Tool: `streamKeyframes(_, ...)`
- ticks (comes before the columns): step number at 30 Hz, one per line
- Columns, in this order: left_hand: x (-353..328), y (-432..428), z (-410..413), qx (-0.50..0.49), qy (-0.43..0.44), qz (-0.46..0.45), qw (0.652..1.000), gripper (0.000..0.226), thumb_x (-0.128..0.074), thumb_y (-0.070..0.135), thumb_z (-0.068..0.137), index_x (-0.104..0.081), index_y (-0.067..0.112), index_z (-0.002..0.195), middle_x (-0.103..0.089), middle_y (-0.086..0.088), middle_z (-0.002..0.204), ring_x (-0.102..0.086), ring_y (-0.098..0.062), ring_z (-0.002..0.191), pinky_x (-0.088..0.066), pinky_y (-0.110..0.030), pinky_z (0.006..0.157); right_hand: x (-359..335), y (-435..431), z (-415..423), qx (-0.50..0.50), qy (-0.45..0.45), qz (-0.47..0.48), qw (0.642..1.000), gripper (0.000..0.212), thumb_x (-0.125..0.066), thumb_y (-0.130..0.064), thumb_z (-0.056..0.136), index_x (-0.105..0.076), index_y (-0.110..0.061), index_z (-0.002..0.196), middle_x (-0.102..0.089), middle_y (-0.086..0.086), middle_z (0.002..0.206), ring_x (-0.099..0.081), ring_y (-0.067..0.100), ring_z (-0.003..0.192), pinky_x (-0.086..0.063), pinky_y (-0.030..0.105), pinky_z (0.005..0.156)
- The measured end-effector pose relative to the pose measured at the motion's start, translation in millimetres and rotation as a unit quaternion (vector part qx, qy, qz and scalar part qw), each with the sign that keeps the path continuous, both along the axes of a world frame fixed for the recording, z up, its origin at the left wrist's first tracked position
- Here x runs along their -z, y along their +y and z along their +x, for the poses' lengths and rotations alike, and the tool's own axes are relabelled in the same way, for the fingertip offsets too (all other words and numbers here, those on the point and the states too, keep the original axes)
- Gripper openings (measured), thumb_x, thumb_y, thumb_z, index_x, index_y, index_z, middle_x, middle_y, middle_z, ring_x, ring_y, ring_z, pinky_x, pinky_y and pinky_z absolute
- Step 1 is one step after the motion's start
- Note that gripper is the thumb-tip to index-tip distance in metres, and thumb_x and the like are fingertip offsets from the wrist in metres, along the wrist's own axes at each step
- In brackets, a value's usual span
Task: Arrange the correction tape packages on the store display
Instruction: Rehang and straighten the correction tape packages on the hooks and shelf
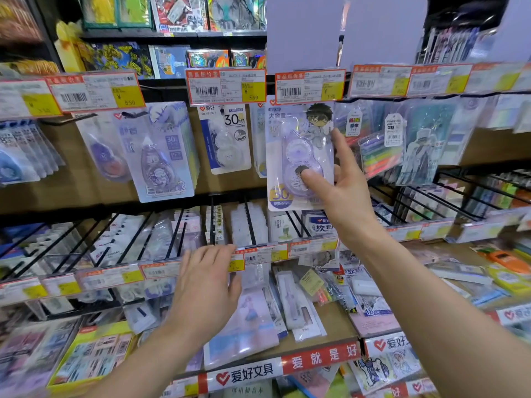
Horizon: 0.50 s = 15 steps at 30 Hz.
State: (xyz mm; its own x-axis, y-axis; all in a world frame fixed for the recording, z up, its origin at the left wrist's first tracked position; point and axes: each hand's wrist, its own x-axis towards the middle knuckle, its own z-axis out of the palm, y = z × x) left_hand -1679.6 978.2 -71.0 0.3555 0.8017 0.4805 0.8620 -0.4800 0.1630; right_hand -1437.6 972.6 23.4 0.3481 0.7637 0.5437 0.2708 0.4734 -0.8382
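Far-left packs (17,156): blurred blister cards hang in a row at the left edge of the upper shelf, under red-and-yellow price labels.
Pale blue package (161,150): the front card of a hanging stack. It is printed "30" and holds a clear teardrop dispenser, and it hangs tilted.
White 30m package (227,139): hangs just right of the pale blue stack, below a price label (225,86) marked 5.50.
Left hand (204,285): low in the view, back facing up, in front of the lower rail of price tags (258,254). The grip is released, with fingers straight and close together and nothing held. I cannot tell whether the fingertips touch the rail.
Correction tape package (298,156): a lilac card with a cartoon figure and a purple double-wheel dispenser. It is upright in the upper row, right of the white 30m package, with its top edge tucked behind a price label. Its hook is hidden.
Right hand (344,193): raised to the upper row, its grip grasping the correction tape package. The thumb presses on the dispenser's lower wheel and the fingers run along the card's right edge.
Highlighter pack (379,156): hangs tilted just right of the right hand, showing bright coloured barrels.
Wire dividers (431,196): black racks on the shelf below hold more stationery, which is blurred.
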Motion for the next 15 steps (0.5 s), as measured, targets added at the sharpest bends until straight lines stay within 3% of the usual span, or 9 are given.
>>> streamKeyframes(6,0,-1,0,-0.002,-0.012,-0.006,1.0,0.05,-0.067,0.029,0.087,-0.055,0.019,0.134,-0.061,0.003,0.122,-0.047,-0.022,0.114,-0.043,-0.051,0.104,4,5,1,0.007,0.012,-0.005,1.0,0.077,-0.076,-0.048,0.079,-0.033,-0.063,0.142,-0.046,-0.009,0.159,-0.045,0.019,0.146,-0.04,0.053,0.118)
streamKeyframes(11,0,-1,-2,0.007,-0.009,0.001,1.0,0.049,-0.067,0.029,0.087,-0.055,0.019,0.133,-0.061,0.004,0.122,-0.047,-0.021,0.114,-0.044,-0.05,0.103,4,24,-1,0.024,-0.005,-0.007,1.0,0.084,-0.071,-0.028,0.09,-0.027,-0.034,0.161,-0.037,-0.014,0.162,-0.042,0.011,0.146,-0.038,0.045,0.121)
streamKeyframes(15,2,0,-3,0.013,-0.003,0.006,1.0,0.048,-0.066,0.029,0.087,-0.054,0.021,0.133,-0.061,0.006,0.122,-0.045,-0.019,0.115,-0.042,-0.047,0.105,-3,55,-1,0.046,-0.01,-0.035,0.998,0.084,-0.07,-0.027,0.088,-0.03,-0.032,0.161,-0.048,-0.009,0.155,-0.051,0.012,0.139,-0.042,0.042,0.118)
